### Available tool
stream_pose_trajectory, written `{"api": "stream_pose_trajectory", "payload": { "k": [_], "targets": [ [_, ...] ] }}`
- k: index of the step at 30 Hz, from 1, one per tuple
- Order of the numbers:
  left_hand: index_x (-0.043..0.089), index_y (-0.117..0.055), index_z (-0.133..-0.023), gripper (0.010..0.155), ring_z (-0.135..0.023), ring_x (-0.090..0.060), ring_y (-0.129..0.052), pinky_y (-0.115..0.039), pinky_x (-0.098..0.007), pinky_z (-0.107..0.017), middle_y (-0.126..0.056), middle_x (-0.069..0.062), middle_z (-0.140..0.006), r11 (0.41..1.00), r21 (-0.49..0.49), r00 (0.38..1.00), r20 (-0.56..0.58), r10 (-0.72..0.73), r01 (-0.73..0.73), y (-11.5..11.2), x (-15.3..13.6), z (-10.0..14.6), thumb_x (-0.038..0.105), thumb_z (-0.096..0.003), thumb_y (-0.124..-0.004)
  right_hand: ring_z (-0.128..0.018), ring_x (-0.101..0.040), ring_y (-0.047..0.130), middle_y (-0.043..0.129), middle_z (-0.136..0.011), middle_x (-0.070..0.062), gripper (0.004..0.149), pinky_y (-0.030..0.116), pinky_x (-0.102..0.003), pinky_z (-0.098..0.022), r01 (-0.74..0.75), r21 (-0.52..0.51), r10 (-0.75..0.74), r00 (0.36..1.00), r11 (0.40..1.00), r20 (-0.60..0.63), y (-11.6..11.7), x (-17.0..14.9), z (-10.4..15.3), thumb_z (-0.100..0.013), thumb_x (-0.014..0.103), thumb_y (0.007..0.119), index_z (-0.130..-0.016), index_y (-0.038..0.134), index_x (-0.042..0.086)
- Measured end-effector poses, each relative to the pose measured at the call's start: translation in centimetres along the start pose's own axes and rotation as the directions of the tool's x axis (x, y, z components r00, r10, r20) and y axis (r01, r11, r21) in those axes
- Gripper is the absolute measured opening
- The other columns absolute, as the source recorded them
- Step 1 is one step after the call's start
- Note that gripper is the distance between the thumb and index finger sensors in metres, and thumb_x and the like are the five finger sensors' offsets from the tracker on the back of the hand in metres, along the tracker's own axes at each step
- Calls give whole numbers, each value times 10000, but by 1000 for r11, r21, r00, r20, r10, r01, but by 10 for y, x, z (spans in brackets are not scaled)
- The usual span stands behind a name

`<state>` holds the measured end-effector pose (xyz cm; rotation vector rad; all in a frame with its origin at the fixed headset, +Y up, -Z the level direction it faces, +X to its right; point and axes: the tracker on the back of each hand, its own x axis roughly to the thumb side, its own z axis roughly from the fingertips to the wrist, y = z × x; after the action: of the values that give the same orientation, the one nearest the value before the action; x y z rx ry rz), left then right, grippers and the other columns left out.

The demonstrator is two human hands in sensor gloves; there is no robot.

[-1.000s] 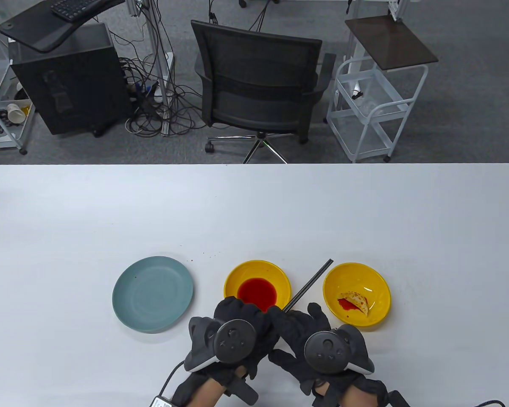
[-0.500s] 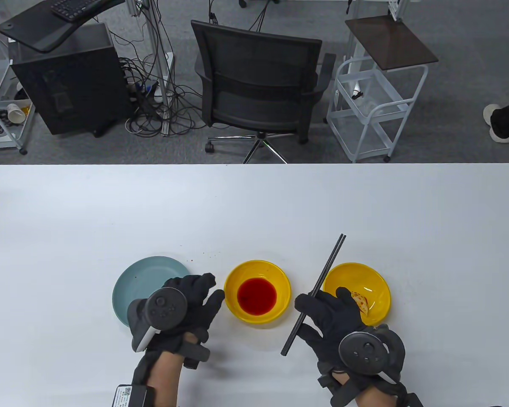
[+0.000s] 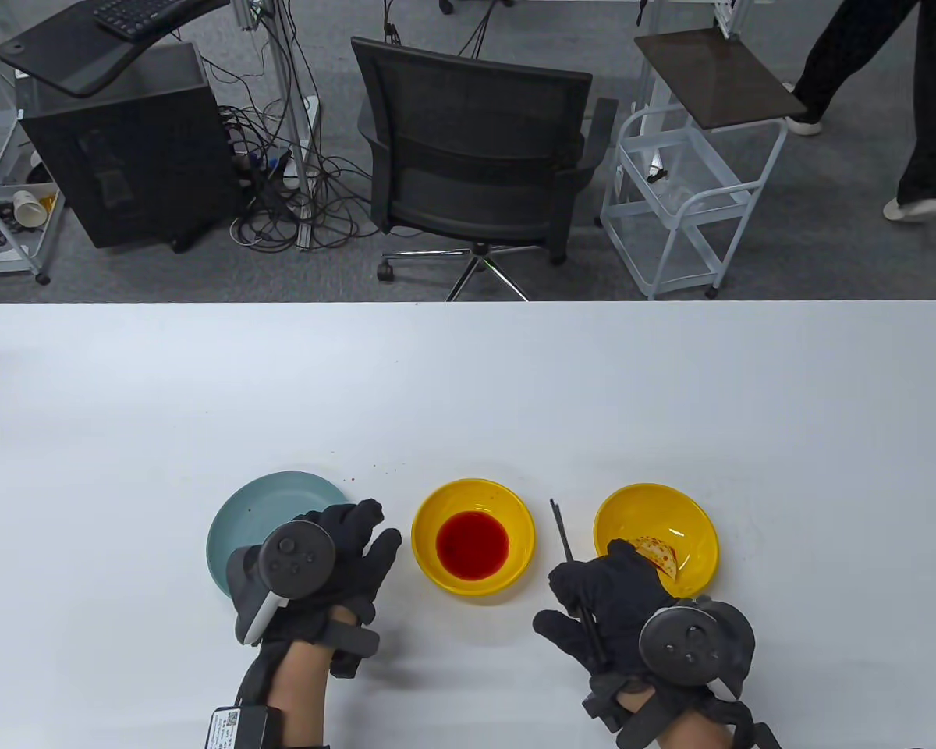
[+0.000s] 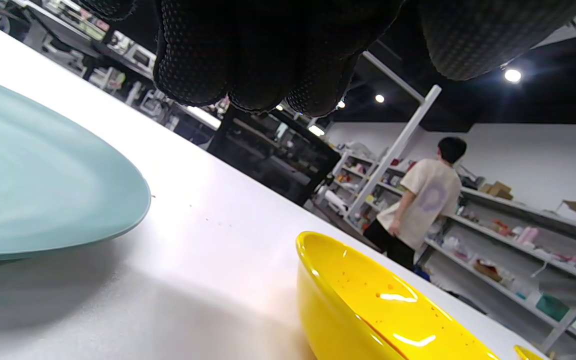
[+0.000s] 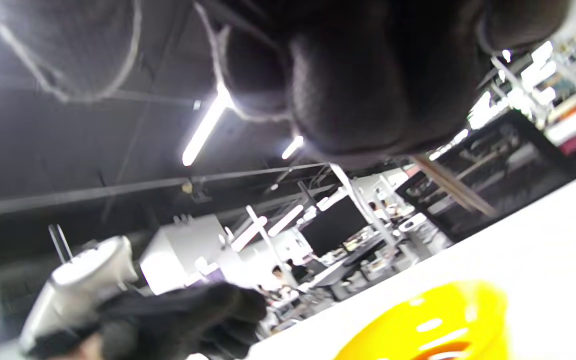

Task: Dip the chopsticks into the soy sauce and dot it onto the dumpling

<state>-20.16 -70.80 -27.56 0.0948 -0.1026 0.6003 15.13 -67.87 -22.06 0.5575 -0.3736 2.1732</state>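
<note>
A yellow bowl (image 3: 515, 511) with red sauce (image 3: 473, 544) stands at the front middle of the white table; it also shows in the left wrist view (image 4: 368, 310) and in the right wrist view (image 5: 433, 325). A second yellow bowl (image 3: 686, 507) to its right holds a sauce-stained dumpling (image 3: 659, 552). My right hand (image 3: 604, 605) grips a pair of black chopsticks (image 3: 563, 533), which point away from me between the two bowls. My left hand (image 3: 335, 554) is empty with fingers spread, over the right edge of a teal plate (image 3: 253, 515).
The teal plate also shows in the left wrist view (image 4: 33, 185). Small red specks (image 3: 374, 468) dot the table behind the plate. An office chair (image 3: 476, 156) and a white cart (image 3: 686, 195) stand beyond the far edge, where a person (image 3: 905, 94) walks.
My hands have parted from the middle: the left went left to the teal plate, the right went right with the chopsticks. The chopsticks swung from leaning right to leaning slightly left, and less of them shows.
</note>
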Motion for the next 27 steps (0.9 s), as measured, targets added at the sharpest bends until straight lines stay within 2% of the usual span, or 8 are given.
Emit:
{"api": "stream_pose_trajectory", "payload": {
  "k": [1,3,7,12,17,22,24,27],
  "targets": [
    [146,-797,-980,707,-823,-407,-865,-513,-714,-700,-821,-78,-960,1000,0,1000,2,-8,8,0,0,0,618,-457,-733,-498,-416,995,1031,-424,-131,664,612,-739,-616,56,27,-55,998,998,-21,2,-2,-1,-358,671,679,-686,893,135],
    [148,-792,-983,708,-830,-408,-860,-509,-715,-700,-816,-78,-966,1000,14,1000,2,-28,28,1,0,0,617,-457,-733,-535,-454,952,1004,-482,-159,657,571,-761,-624,111,55,-107,992,992,-71,6,-6,1,-410,601,609,-766,837,98],
    [149,-782,-992,712,-842,-411,-850,-502,-717,-702,-805,-78,-978,999,0,999,-1,-54,54,0,1,0,618,-459,-731,-539,-449,940,979,-531,-153,624,560,-766,-627,43,112,-35,997,993,-74,18,-4,-1,-437,532,615,-856,771,97],
    [153,-770,-1001,716,-851,-413,-842,-496,-719,-704,-793,-77,-992,998,-3,998,5,-59,59,0,2,0,619,-459,-730,-553,-453,929,965,-568,-161,613,546,-768,-633,-13,162,25,997,987,-72,34,-3,-2,-442,511,631,-890,760,113],
    [155,-759,-1010,720,-863,-416,-832,-488,-721,-706,-781,-75,-1005,997,-32,998,-5,-64,64,-2,1,-1,621,-461,-727,-570,-466,916,955,-595,-181,638,507,-779,-645,-31,266,64,991,964,-115,53,-11,-5,-442,497,636,-920,720,83],
    [157,-757,-1011,720,-870,-418,-825,-482,-723,-706,-775,-78,-1010,997,-25,997,-5,-71,71,-2,2,-1,620,-461,-728,-576,-469,910,951,-611,-190,659,499,-778,-648,-29,270,66,989,963,-131,55,-14,-6,-440,503,637,-931,705,69],
    [161,-726,-1030,730,-914,-425,-766,-455,-721,-712,-732,-77,-1040,995,-27,995,-15,-95,95,-3,2,-1,621,-463,-724,-591,-473,895,935,-636,-194,678,498,-778,-645,-53,268,94,985,962,-143,54,-14,-5,-437,531,626,-939,700,81],
    [181,-619,-1081,762,-1040,-455,-557,-360,-723,-723,-540,-79,-1144,981,-63,981,-47,-186,183,-7,1,-2,626,-471,-714,-676,-488,821,837,-767,-220,670,481,-783,-646,-88,252,128,981,964,-145,52,-14,-4,-440,545,614,-950,705,120]
  ]
}}
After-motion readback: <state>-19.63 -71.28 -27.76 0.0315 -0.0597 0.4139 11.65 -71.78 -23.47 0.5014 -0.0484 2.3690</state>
